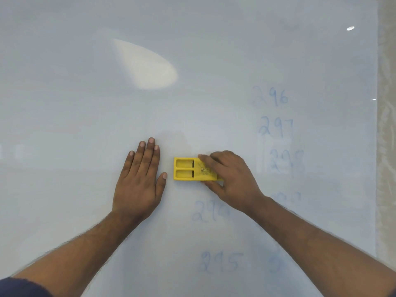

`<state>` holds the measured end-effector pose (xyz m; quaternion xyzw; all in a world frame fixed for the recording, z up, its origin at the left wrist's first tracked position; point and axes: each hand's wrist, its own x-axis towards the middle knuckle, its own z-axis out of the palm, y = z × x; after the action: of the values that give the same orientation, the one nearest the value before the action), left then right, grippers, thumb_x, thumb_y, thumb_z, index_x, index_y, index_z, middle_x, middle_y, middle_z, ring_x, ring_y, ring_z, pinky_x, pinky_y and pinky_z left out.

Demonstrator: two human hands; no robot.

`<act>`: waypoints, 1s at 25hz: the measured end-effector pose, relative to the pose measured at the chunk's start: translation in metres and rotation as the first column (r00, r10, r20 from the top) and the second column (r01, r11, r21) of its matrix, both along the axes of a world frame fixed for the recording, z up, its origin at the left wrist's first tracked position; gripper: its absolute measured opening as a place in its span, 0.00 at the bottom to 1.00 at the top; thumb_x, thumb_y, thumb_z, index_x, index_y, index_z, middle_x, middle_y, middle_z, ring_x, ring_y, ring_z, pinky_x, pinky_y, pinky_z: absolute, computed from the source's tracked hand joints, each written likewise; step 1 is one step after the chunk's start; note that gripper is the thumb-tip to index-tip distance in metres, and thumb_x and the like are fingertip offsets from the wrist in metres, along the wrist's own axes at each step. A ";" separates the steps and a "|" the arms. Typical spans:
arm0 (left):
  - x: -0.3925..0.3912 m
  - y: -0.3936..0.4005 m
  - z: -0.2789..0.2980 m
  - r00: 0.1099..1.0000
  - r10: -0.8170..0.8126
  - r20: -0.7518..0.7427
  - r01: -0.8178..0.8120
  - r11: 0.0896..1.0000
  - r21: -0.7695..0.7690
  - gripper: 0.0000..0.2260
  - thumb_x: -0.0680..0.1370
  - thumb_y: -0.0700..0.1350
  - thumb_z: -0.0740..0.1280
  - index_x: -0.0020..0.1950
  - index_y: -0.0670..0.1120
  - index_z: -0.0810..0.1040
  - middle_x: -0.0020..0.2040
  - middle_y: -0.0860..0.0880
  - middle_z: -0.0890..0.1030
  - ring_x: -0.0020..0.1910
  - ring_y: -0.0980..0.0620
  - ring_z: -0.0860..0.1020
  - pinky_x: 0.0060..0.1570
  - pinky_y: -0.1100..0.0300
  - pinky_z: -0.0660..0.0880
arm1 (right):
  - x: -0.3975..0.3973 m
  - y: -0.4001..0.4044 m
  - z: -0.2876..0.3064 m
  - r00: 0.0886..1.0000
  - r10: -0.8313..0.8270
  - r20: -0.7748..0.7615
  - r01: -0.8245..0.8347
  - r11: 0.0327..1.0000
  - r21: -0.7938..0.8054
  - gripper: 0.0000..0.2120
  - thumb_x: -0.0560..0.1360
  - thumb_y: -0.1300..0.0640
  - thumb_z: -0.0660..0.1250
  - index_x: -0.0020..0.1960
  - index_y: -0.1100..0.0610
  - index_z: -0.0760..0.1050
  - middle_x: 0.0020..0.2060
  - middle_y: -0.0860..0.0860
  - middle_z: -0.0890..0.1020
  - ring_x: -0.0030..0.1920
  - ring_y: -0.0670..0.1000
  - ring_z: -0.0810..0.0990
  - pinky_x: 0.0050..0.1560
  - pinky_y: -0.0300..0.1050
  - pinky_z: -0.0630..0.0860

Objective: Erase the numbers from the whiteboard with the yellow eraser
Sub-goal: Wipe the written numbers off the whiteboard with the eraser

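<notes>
Head view. The yellow eraser (194, 169) lies flat against the whiteboard (85, 103), long axis running left to right. The right hand (229, 179) is clamped on its right half, fingers over the top edge and thumb under the lower edge; the left half of the eraser shows clear. The left hand (139, 179) is pressed flat on the board, fingers spread and holding nothing, with the thumb just beside the eraser's left end but apart from it.

Remaining numbers, all faint blue: 296 (271, 97), 297 (276, 127) and 298 (287, 161) stand in a column up and to the right of the eraser; 295 (220, 262) lies well below it. A smeared figure (211, 210) sits just below the eraser (last digit unreadable).

Judgement: the nearest writing lies directly below and directly right of the eraser, so the right hand is placed for either stroke. The right forearm covers part of the board, and what is written under it cannot be told. The left hand is clear of both paths.
</notes>
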<state>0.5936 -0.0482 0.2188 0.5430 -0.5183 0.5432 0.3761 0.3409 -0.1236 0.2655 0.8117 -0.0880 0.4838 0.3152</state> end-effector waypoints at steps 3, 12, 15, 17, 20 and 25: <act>0.000 0.001 -0.010 1.000 0.000 0.010 -0.001 1.000 0.006 0.29 0.84 0.52 0.53 0.82 0.40 0.55 0.83 0.43 0.55 0.82 0.45 0.53 0.80 0.45 0.53 | -0.020 -0.007 -0.021 0.993 -0.049 -0.108 0.048 0.999 -0.020 0.22 0.77 0.49 0.67 0.69 0.56 0.72 0.53 0.53 0.78 0.51 0.55 0.75 0.53 0.47 0.71; -0.004 0.001 -0.027 1.000 0.023 0.007 -0.024 1.000 0.010 0.28 0.84 0.50 0.52 0.81 0.39 0.55 0.83 0.42 0.55 0.82 0.44 0.53 0.80 0.44 0.54 | -0.021 -0.007 -0.004 0.992 -0.041 0.118 0.031 0.996 0.086 0.24 0.74 0.50 0.69 0.68 0.56 0.74 0.51 0.54 0.78 0.51 0.56 0.76 0.51 0.51 0.74; -0.004 0.001 -0.031 1.000 0.008 0.003 -0.008 1.000 0.021 0.28 0.84 0.50 0.52 0.82 0.39 0.55 0.83 0.42 0.55 0.82 0.44 0.53 0.80 0.44 0.53 | -0.009 -0.002 -0.024 0.997 -0.018 0.070 0.014 0.998 0.068 0.24 0.74 0.50 0.69 0.68 0.57 0.74 0.51 0.54 0.78 0.51 0.57 0.76 0.51 0.51 0.73; -0.004 0.001 -0.034 1.000 0.005 0.006 -0.005 1.000 0.026 0.28 0.84 0.50 0.53 0.82 0.39 0.55 0.83 0.42 0.55 0.82 0.44 0.53 0.80 0.44 0.53 | -0.010 0.000 -0.042 1.000 -0.019 -0.018 0.020 0.999 0.043 0.23 0.75 0.51 0.69 0.67 0.57 0.74 0.50 0.54 0.78 0.49 0.57 0.76 0.51 0.50 0.72; -0.004 0.002 -0.040 1.000 0.004 0.008 -0.004 1.000 0.026 0.28 0.84 0.50 0.52 0.82 0.39 0.55 0.83 0.42 0.55 0.82 0.44 0.53 0.80 0.44 0.53 | -0.024 -0.002 -0.066 0.990 -0.043 -0.132 0.049 0.998 0.044 0.23 0.74 0.52 0.70 0.67 0.56 0.74 0.50 0.53 0.78 0.49 0.56 0.76 0.50 0.49 0.72; -0.005 0.001 -0.048 1.000 0.014 0.004 -0.014 1.000 0.018 0.27 0.84 0.49 0.52 0.81 0.39 0.55 0.83 0.42 0.56 0.82 0.44 0.53 0.80 0.44 0.54 | -0.061 -0.009 -0.079 0.984 -0.124 -0.131 0.134 0.989 0.066 0.22 0.73 0.51 0.70 0.65 0.55 0.75 0.50 0.51 0.78 0.50 0.54 0.76 0.51 0.46 0.72</act>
<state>0.5885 -0.0474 0.1710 0.5491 -0.5202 0.5420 0.3663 0.2801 -0.1331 0.1863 0.8446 -0.1382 0.4062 0.3202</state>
